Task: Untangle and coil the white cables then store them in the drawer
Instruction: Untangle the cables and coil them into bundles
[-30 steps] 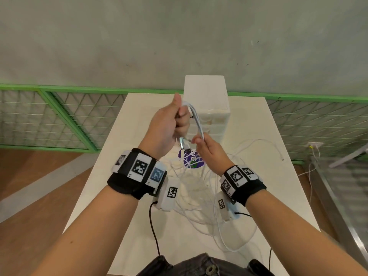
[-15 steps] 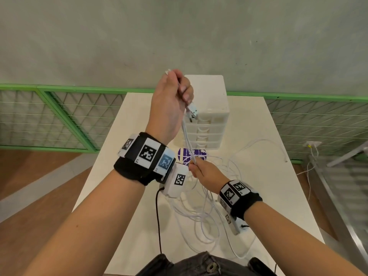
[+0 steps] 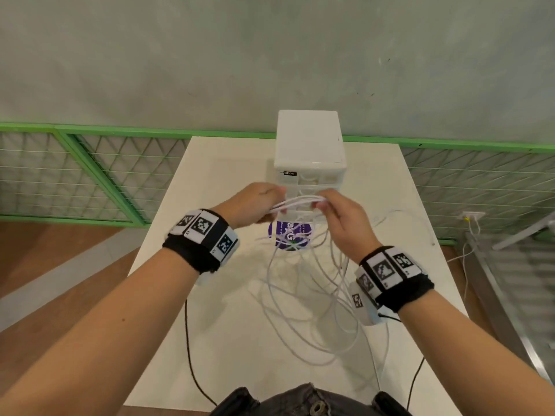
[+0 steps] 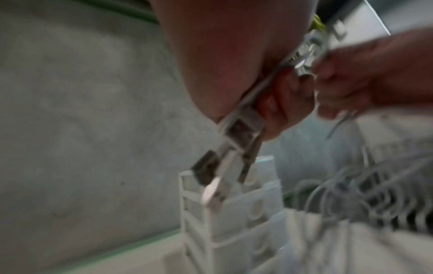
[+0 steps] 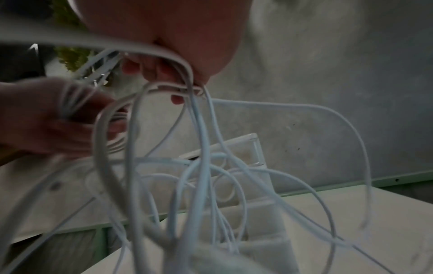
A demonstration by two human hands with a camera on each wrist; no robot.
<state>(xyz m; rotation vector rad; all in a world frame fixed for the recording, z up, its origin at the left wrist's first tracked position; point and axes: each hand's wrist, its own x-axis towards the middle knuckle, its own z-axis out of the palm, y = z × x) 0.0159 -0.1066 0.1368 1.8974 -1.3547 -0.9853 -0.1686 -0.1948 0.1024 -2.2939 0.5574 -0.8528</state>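
Holding: my left hand (image 3: 255, 205) and right hand (image 3: 342, 217) both pinch the white cables (image 3: 300, 202)
Drawer unit (image 3: 309, 145): desk's (image 3: 216, 181) far edge
Loops: hang onto desk

The cables (image 3: 303, 202) I hold are white, like the drawer box (image 3: 309, 145) at twelve o'clock; my wristbands (image 3: 204, 235) are black with checkered tags; the sticker (image 3: 288, 235) is purple.

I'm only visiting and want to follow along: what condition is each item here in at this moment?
White cables: tangled, loose loops hanging from both hands onto the table, not coiled.
White plastic drawer unit: upright on the white table, drawers seemingly shut.
Purple round sticker: flat on the table, partly under cables.
Left hand: gripping cable strands.
Right hand: pinching the same strands.
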